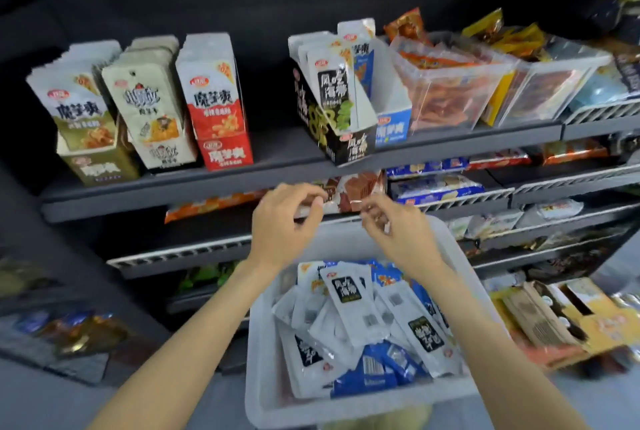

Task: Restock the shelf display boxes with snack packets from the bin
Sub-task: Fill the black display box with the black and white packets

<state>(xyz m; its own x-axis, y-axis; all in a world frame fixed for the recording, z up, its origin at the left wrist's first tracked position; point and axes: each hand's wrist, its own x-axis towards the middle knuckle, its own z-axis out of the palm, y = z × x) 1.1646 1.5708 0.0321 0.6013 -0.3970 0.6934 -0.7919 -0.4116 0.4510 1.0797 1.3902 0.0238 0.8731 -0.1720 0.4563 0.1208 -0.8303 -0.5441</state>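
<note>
A white plastic bin (pixel 349 407) sits low in front of me, heaped with white-and-black snack packets (pixel 346 294) and blue ones (pixel 381 367). On the top shelf a black display box (pixel 349 145) holds a few matching packets (pixel 333 83). Beside it stands a blue-and-white box (pixel 393 124) with a couple of packets (pixel 362 48) at its back. My left hand (pixel 285 225) and my right hand (pixel 394 232) hover close together above the bin's far rim, below the black box. Their fingers are loosely curled, and I see no packet in either.
Green (pixel 100 168), beige (pixel 162 152) and red (pixel 225 152) display boxes at the shelf's left stand full. Clear tubs of orange snacks (pixel 446 90) fill the right. A brown packet (pixel 360 189) lies on the lower shelf behind my hands. Cardboard cartons (pixel 554 318) sit lower right.
</note>
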